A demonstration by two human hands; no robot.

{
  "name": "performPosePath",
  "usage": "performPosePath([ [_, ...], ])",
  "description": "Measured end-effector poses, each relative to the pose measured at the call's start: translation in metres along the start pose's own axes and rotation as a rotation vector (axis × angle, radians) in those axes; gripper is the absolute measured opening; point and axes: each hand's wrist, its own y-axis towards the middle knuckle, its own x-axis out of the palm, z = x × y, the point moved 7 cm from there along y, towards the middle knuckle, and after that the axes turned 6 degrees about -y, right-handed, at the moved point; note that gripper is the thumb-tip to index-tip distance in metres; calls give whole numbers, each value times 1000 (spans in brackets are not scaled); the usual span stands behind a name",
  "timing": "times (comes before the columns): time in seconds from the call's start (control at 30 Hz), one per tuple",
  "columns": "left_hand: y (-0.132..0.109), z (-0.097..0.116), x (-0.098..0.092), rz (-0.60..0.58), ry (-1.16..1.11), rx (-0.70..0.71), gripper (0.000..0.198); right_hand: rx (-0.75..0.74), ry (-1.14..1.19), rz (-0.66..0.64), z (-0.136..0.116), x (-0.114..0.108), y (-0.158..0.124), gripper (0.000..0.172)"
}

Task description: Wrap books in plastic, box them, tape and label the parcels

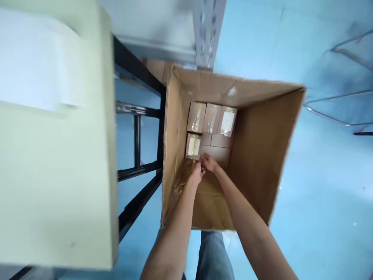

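A large open cardboard carton point(262, 155) stands on the floor, with several small brown boxes inside. Three taped boxes form a row along its far side; the right one point(227, 121) has a white label. Another taped, labelled box point(193, 146) sits at the left, just beyond my left hand point(197, 171). My right hand point(209, 161) is close beside my left, over the near edge of a lower layer of boxes point(220, 153). Both hands have bent fingers; whether anything small is between them cannot be made out.
A pale table point(58, 175) with white sheets point(35, 62) on it is at the left, its black metal frame point(140, 198) next to the carton. A grey perforated post point(207, 31) rises behind. Thin metal legs point(335, 99) stand at the right.
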Motion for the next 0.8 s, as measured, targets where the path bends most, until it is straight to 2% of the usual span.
performPosePath([
  [0.07, -55, 2, 8, 18, 27, 47, 63, 52, 117, 43, -3, -17, -55, 48],
  [0.13, -110, 3, 17, -6, 85, 92, 64, 77, 219, 99, -10, -34, -107, 55],
  [0.2, -165, 3, 27, -71, 129, 130, 60, 71, 303, 124, -19, -51, -155, 62],
  [0.3, -245, 6, 39, -194, 183, 195, 49, 85, 569, 110, -32, -72, -223, 69],
  [0.4, -324, 13, 40, -299, 195, 274, 39, 119, 810, 69, -51, -89, -284, 67],
  [0.5, -399, 20, 27, -380, 137, 334, 31, 79, 952, -6, -83, -105, -340, 56],
  [0.6, -463, 25, 4, -422, 75, 371, 29, 14, 1008, -92, -120, -117, -389, 51],
  [0.7, -515, 29, -19, -458, 29, 410, 28, -63, 978, -153, -158, -124, -427, 50],
  [0.8, -552, 34, -39, -498, -9, 467, 28, -151, 939, -188, -197, -124, -455, 52],
])
